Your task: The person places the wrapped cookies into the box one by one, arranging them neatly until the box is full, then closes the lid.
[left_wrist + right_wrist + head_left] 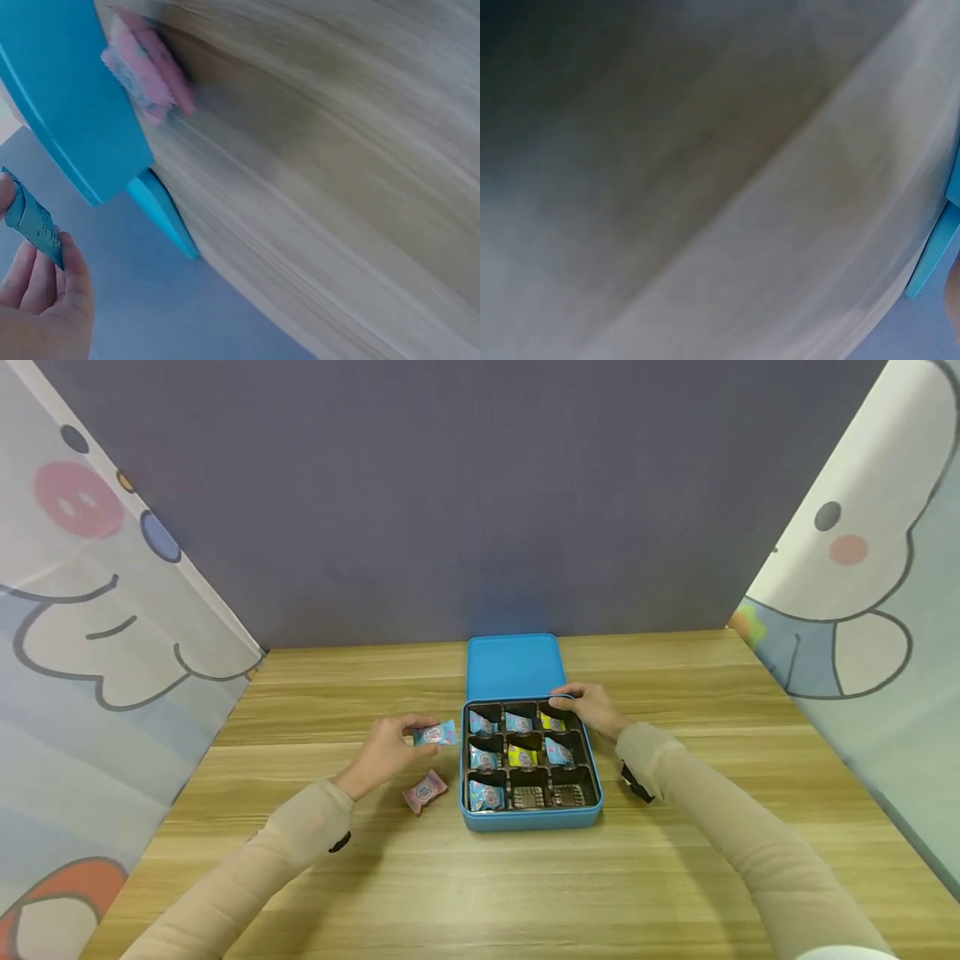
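In the head view my left hand pinches a blue wrapped candy between thumb and fingers, just left of the tin. The left wrist view shows this candy edge-on in the fingers. Below that hand, a pink wrapped candy lies on the table. The blue tin holds a dark divided tray with blue candies and yellow candies; its front middle and front right compartments show ribbed bottoms. My right hand grips the tin's back right corner, thumb over the inside.
The tin's blue lid lies open behind it. A wooden table runs back to a grey-purple panel. Cartoon-printed sheets flank both sides. Sleeve and blurred tabletop fill most of the right wrist view.
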### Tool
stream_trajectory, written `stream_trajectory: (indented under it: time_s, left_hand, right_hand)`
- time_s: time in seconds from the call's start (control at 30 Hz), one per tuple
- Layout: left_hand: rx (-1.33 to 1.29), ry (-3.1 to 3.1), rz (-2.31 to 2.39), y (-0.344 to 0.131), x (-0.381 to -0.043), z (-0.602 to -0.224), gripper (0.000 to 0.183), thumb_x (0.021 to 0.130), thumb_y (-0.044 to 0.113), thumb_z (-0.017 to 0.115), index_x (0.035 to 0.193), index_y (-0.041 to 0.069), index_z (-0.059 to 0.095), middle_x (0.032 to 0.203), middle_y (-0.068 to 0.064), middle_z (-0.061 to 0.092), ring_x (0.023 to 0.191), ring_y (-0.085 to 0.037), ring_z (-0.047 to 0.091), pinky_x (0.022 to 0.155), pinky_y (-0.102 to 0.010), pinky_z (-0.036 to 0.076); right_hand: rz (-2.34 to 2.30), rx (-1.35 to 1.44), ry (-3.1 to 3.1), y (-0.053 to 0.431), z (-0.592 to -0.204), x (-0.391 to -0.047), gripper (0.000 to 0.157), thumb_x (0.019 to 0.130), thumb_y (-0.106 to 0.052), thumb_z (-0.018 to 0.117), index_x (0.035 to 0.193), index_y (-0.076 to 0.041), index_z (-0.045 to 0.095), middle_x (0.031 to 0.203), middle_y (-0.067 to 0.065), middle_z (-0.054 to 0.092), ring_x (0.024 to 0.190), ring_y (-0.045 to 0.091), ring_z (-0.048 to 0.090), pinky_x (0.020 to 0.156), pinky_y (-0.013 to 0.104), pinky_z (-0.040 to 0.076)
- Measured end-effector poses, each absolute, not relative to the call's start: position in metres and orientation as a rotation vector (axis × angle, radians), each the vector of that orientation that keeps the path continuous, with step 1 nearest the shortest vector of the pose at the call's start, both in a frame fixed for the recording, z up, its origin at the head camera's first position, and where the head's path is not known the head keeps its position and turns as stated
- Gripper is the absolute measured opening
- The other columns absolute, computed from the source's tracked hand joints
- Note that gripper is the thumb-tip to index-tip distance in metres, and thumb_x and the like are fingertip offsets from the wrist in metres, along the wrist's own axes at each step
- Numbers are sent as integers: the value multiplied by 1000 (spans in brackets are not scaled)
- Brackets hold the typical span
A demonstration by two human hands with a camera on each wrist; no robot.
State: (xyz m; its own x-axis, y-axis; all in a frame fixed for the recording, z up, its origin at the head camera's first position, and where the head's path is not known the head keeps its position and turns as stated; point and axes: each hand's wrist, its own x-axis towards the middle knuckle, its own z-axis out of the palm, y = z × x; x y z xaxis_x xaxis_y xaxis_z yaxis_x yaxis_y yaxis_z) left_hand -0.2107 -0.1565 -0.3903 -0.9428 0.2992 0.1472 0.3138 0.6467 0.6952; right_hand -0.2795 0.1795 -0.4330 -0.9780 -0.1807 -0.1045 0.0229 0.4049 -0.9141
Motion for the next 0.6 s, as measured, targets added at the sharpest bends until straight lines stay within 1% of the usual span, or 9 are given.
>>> stream_trajectory:
  time_s: [0.17, 0.2, 0.37, 0.43, 0.47, 0.5, 0.53, 0.57, 0.6]
  left_hand:
    - [-553, -2861, -1216, -149, -201, -383, 34, 76, 17, 74, 109, 8, 67, 106, -7, 68, 101, -26, 62, 86, -42, 51]
    - [-557, -2866, -1222, -148, -198, -382, 34, 77, 18, 74, 109, 9, 67, 106, -6, 68, 97, -25, 63, 85, -42, 51]
    - [-604, -2871, -1209, -139, -193, -379, 37, 76, 22, 75, 111, 11, 66, 107, -3, 68, 96, -21, 62, 85, -43, 50]
    - [-625, -2869, -1196, -135, -191, -380, 38, 76, 23, 75, 111, 11, 67, 106, -3, 68, 99, -21, 61, 89, -45, 49]
    - [-619, -2879, -1197, -134, -190, -380, 38, 75, 24, 75, 111, 12, 67, 107, -2, 67, 95, -19, 63, 89, -43, 50]
    - [-617, -2888, -1195, -133, -189, -380, 38, 76, 24, 75, 111, 13, 67, 108, -1, 67, 87, -17, 64, 87, -42, 51]
    - [-618, -2895, -1182, -131, -188, -381, 38, 76, 26, 75, 111, 14, 67, 109, 0, 66, 85, -14, 63, 86, -39, 51]
    - [-617, -2907, -1194, -130, -187, -381, 38, 76, 25, 75, 112, 15, 66, 111, -1, 66, 79, -14, 64, 79, -38, 53]
    - [-609, -2926, -1218, -129, -186, -381, 38, 77, 26, 74, 113, 16, 65, 108, -2, 67, 69, -15, 64, 71, -38, 56]
  right_hand:
    - [-1616, -153, 2470, 177, -434, -281, 37, 86, -24, 65, 117, -3, 62, 129, 16, 52, 124, 34, 41, 103, 45, 37]
    - [-1619, -153, 2469, 177, -434, -281, 37, 86, -23, 65, 117, -3, 62, 129, 16, 52, 124, 34, 41, 103, 45, 37]
    - [-1626, -159, 2468, 177, -432, -279, 37, 87, -22, 63, 118, -1, 60, 131, 16, 50, 126, 34, 39, 105, 47, 35]
    - [-1621, -156, 2473, 178, -431, -279, 37, 87, -22, 63, 118, -1, 60, 131, 17, 49, 127, 35, 38, 105, 48, 34]
    - [-1617, -155, 2476, 178, -431, -278, 38, 87, -22, 63, 118, -1, 60, 131, 17, 49, 127, 35, 38, 106, 48, 34]
    - [-1614, -153, 2477, 179, -431, -278, 38, 87, -22, 63, 118, -1, 60, 132, 17, 49, 127, 35, 38, 106, 48, 34]
    - [-1613, -148, 2476, 179, -431, -278, 37, 87, -22, 64, 118, -2, 60, 132, 16, 49, 127, 34, 38, 106, 47, 34]
    - [-1608, -150, 2479, 179, -431, -278, 38, 87, -23, 64, 118, -2, 61, 132, 16, 49, 127, 34, 38, 106, 47, 34]
    - [-1605, -153, 2480, 179, -431, -278, 38, 87, -23, 64, 118, -2, 61, 132, 16, 49, 127, 34, 38, 106, 47, 34]
